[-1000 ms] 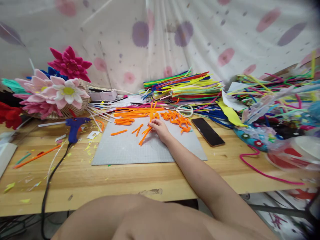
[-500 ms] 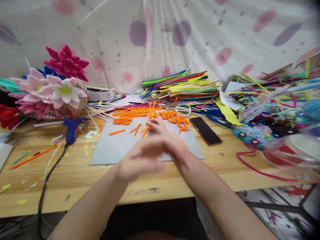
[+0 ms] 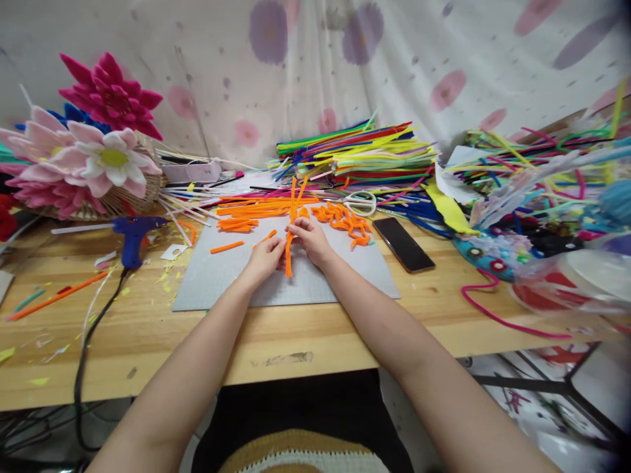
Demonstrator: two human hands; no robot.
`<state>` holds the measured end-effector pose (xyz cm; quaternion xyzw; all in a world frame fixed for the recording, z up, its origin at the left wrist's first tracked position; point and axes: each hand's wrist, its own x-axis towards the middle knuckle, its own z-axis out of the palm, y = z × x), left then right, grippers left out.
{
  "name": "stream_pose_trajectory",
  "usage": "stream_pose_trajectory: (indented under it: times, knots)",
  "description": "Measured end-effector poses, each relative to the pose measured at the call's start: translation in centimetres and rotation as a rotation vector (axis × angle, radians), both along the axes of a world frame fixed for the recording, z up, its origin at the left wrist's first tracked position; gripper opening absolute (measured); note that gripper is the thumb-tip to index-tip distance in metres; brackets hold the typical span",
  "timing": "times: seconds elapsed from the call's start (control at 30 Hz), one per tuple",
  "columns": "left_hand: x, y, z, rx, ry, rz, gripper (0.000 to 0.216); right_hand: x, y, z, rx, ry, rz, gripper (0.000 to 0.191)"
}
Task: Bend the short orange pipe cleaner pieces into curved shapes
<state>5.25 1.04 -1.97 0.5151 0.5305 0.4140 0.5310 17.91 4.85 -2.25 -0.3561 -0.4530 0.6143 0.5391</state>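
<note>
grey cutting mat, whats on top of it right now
On the grey cutting mat lie short orange pipe cleaner pieces and both hands: the left hand and right hand pinch long orange stems. What lies beneath the hands is hidden.

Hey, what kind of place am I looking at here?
Most likely a home craft workspace for making pipe-cleaner flowers. A wooden table holds stacks of colored pipe cleaners, a blue glue gun, finished fuzzy flowers and a cutting mat, where both hands handle orange pipe cleaners.
</note>
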Motion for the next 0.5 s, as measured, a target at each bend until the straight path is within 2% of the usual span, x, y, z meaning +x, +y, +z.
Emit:
stream_pose_trajectory:
  times: [0.17,0.33,0.5]
  knots:
    - [-0.3,0.2,-0.7,0.068,0.023,0.092,0.020,0.7,0.5,-0.1,0.008,0.038,-0.160,0.029]
    - [-0.4,0.1,-0.9,0.100,0.044,0.014,0.017,1.1,0.8,-0.3,0.022,0.007,-0.238,0.028]
    - [-0.5,-0.1,0.2,0.006,0.022,-0.019,0.017,0.9,0.6,-0.2,0.032,0.016,-0.250,0.029]
